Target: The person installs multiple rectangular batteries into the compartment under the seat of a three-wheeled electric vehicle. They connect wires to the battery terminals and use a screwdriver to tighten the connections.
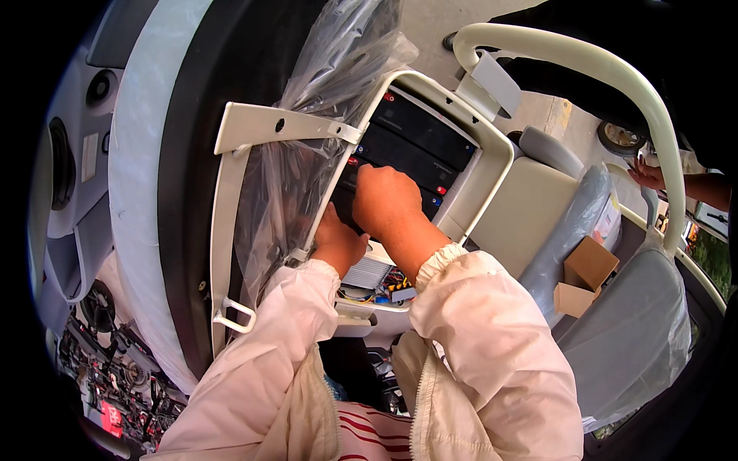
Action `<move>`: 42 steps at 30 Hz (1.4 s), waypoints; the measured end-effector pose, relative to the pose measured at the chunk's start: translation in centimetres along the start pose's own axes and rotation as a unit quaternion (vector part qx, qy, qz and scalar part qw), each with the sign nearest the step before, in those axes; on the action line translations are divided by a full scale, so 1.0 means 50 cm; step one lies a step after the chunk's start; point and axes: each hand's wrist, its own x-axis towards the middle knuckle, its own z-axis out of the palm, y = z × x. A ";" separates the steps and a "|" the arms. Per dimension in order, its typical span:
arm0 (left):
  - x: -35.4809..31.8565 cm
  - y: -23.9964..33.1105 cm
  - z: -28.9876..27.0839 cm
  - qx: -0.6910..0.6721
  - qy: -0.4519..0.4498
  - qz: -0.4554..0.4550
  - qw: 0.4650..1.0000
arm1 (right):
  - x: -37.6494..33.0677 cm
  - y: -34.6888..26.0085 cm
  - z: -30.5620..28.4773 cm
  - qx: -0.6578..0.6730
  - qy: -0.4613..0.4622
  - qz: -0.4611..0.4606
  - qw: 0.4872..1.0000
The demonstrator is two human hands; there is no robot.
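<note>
Both arms reach into a cream, box-shaped compartment (492,183) holding several black batteries (419,154) side by side, with red and blue terminal marks. My right hand (388,201) is closed over the nearer batteries, its fingers curled down. Whatever it grips is hidden beneath it. Against the compartment's left wall, my left hand (338,240) reaches down beside the batteries, its fingers mostly out of sight. Just below my hands sit a silver finned unit (364,273) and a bundle of coloured wires (393,286).
Clear plastic film (280,196) hangs beside a cream bracket frame (220,223) on the left. A curved cream rail (573,48) arches at upper right, near another person's hand (647,175). An open cardboard box (590,263) lies by a film-wrapped grey seat (634,330).
</note>
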 end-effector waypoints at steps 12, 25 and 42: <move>-0.042 0.021 -0.044 0.026 -0.022 -0.049 0.998 | 0.013 0.012 0.006 0.065 0.026 0.003 0.998; 0.023 0.016 -0.014 -0.257 0.118 -0.077 0.956 | 0.006 0.017 0.008 0.081 0.029 0.021 0.996; 0.096 0.044 0.067 -0.504 0.316 0.027 0.804 | -0.001 0.020 0.011 0.114 0.051 0.031 0.992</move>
